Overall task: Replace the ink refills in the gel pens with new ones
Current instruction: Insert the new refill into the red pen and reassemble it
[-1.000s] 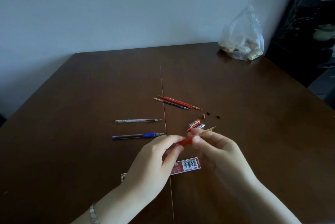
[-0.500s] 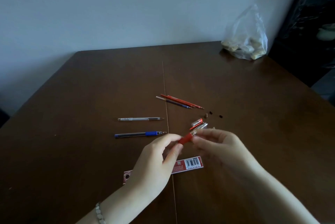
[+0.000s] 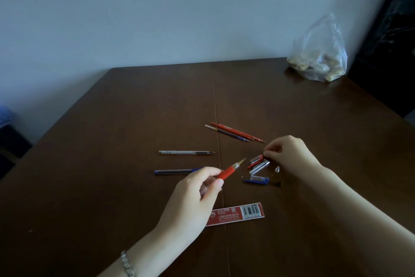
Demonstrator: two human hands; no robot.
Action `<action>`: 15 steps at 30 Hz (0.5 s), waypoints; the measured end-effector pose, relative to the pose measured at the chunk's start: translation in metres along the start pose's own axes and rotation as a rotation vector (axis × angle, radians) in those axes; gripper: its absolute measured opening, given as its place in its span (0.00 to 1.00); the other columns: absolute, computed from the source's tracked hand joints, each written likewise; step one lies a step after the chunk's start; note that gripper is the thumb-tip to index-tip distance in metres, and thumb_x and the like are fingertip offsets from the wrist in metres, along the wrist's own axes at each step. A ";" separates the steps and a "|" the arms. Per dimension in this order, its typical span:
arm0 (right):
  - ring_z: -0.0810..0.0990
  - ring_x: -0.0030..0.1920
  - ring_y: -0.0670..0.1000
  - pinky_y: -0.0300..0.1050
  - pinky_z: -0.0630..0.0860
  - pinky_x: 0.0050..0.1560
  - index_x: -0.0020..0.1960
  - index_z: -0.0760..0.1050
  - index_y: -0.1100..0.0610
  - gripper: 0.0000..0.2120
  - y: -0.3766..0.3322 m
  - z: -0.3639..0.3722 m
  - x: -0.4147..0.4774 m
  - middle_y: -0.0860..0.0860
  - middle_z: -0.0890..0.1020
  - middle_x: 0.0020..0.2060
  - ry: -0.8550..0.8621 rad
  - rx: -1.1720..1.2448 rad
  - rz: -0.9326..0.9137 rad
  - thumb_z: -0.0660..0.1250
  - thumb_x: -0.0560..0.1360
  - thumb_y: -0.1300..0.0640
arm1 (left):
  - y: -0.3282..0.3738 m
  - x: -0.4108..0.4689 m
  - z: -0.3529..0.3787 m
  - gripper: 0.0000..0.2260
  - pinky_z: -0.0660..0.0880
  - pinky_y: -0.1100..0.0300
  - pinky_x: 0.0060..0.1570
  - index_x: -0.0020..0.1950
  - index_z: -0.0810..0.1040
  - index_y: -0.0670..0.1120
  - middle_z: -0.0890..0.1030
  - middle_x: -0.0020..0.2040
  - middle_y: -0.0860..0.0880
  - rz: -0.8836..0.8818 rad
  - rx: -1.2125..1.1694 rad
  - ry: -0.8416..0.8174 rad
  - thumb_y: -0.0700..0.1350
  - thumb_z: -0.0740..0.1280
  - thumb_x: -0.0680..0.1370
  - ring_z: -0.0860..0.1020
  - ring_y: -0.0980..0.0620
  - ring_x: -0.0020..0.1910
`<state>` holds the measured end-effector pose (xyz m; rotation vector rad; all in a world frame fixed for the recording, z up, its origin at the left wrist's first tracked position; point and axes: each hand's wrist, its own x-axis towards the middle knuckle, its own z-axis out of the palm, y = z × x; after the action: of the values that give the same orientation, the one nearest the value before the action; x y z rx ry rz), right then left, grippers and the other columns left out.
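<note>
Pinching a red, gold-tipped pen is the left grip; right grip curls at a red cap, hold unclear.

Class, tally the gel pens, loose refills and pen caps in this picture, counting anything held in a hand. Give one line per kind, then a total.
Gel pens: 3 (red pen in the left hand, blue pen, clear pen)
Loose refills: 3 (two red refills, blue refill)
Pen caps: 3 (red cap, clear cap, blue cap)
Total: 9
</note>
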<state>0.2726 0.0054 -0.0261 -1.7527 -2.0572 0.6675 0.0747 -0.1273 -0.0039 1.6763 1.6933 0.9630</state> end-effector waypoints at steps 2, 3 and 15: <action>0.75 0.44 0.46 0.38 0.71 0.42 0.50 0.80 0.57 0.08 0.003 0.002 -0.001 0.54 0.82 0.48 0.021 0.006 0.000 0.67 0.72 0.58 | 0.000 0.002 0.001 0.10 0.78 0.60 0.51 0.57 0.74 0.52 0.77 0.47 0.56 -0.002 -0.013 0.002 0.46 0.62 0.76 0.77 0.59 0.47; 0.75 0.44 0.47 0.39 0.71 0.43 0.50 0.80 0.57 0.08 0.004 0.002 -0.002 0.54 0.82 0.48 0.019 0.002 0.005 0.67 0.72 0.58 | 0.001 0.004 0.001 0.10 0.78 0.60 0.51 0.57 0.74 0.52 0.77 0.47 0.56 -0.002 -0.017 0.002 0.46 0.62 0.76 0.77 0.60 0.47; 0.84 0.40 0.45 0.33 0.79 0.39 0.41 0.81 0.50 0.08 -0.046 -0.033 -0.084 0.49 0.86 0.39 0.216 0.883 -0.115 0.70 0.68 0.62 | 0.014 0.003 0.011 0.09 0.73 0.75 0.40 0.48 0.72 0.61 0.77 0.39 0.63 0.111 -0.169 -0.058 0.46 0.64 0.74 0.75 0.69 0.44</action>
<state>0.2678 -0.0784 0.0301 -1.1162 -1.3647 1.0753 0.0915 -0.1237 0.0012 1.6834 1.4512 1.0673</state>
